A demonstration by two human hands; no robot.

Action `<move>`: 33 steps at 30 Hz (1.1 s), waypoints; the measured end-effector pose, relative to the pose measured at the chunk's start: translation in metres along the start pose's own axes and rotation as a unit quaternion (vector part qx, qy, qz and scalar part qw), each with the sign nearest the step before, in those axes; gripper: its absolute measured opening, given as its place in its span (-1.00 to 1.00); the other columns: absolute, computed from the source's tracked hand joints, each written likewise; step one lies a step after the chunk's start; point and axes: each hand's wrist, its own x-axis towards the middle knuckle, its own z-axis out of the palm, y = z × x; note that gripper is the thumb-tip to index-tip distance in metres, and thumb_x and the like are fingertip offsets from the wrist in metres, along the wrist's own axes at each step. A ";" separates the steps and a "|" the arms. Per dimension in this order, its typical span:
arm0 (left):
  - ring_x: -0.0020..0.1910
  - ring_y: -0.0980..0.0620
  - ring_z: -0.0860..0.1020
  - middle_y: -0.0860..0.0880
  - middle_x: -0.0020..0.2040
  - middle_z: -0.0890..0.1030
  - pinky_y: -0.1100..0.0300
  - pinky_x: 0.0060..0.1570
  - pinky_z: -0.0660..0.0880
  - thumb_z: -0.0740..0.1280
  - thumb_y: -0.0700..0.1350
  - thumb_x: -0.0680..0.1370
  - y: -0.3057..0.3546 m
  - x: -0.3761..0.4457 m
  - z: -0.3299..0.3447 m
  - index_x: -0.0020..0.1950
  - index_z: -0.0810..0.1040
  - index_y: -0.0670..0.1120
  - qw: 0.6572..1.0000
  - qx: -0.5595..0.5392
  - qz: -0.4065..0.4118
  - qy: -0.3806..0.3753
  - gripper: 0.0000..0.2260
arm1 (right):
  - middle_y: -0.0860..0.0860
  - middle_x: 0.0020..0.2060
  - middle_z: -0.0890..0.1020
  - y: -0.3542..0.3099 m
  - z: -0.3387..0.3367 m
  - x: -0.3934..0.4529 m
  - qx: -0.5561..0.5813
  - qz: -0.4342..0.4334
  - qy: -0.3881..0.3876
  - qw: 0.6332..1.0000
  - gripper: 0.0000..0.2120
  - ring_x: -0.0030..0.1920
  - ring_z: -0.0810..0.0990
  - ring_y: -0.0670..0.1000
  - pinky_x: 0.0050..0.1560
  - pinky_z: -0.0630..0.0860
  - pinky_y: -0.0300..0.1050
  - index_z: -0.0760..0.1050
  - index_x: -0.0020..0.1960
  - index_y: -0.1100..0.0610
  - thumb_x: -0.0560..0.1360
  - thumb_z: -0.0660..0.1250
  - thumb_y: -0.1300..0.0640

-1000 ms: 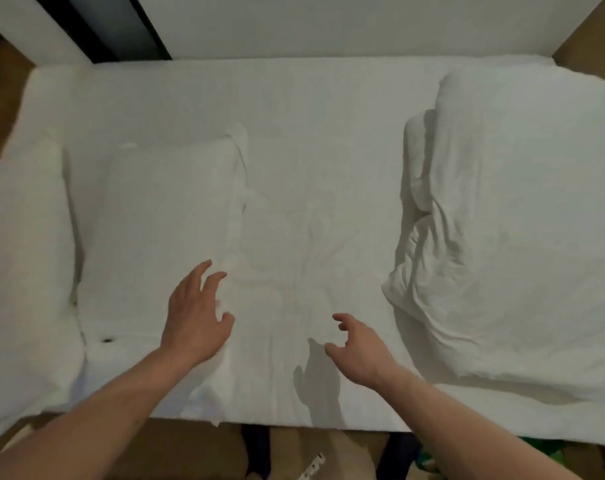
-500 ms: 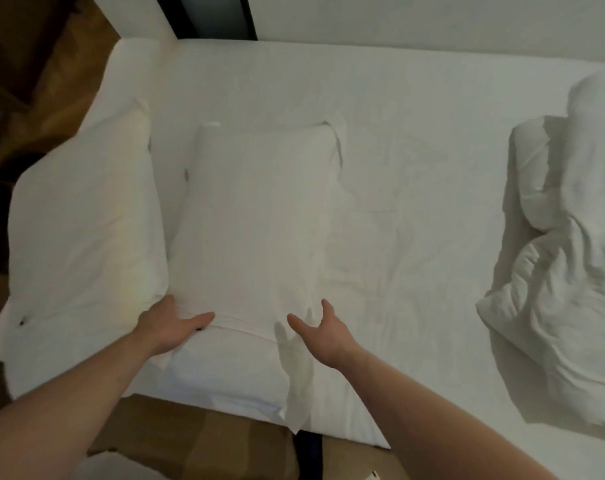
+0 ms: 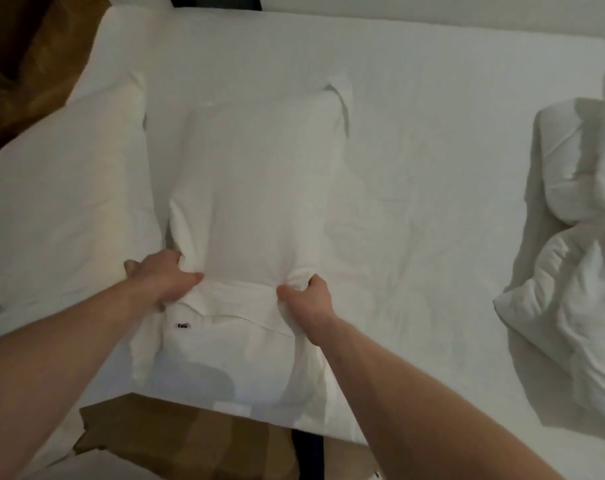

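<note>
I have both hands on the soft white rectangular pillow in its cotton case [image 3: 259, 188], which lies flat on the white-sheeted mattress [image 3: 432, 150]. Its long side runs away from me and its near end reaches the bed's front edge. My left hand [image 3: 162, 278] grips the pillow's near-left part, fingers curled into the fabric and thumb laid across the top. My right hand [image 3: 308, 299] is closed tight on a bunch of the case at the near-right, with creases puckering up round the knuckles.

As I read it, the grasp is made and little else. The pillow is not lifted and its far corners rest on the sheet. It sits just beside the second plump white pillow [image 3: 69, 202] on the left, perhaps touching it; I cannot tell.

What seems left is to raise or shake this pillow and set it square. The crumpled white duvet [image 3: 571, 254], heaped well apart at the right, has not been spread. Brown wooden floor [image 3: 190, 445] shows below the mattress edge.
</note>
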 end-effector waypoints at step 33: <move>-0.26 -0.04 0.55 0.00 -0.30 0.60 0.04 -0.19 0.54 0.45 0.16 0.45 0.643 -0.472 -0.050 -0.21 0.52 -0.07 0.774 -0.460 0.412 0.139 -0.69 | -0.17 0.02 0.66 -0.077 -0.758 -0.191 -0.075 -0.253 0.338 0.903 -0.72 -0.01 0.63 -0.15 -0.02 0.57 -0.07 0.55 0.15 -0.07 0.50 0.38 0.20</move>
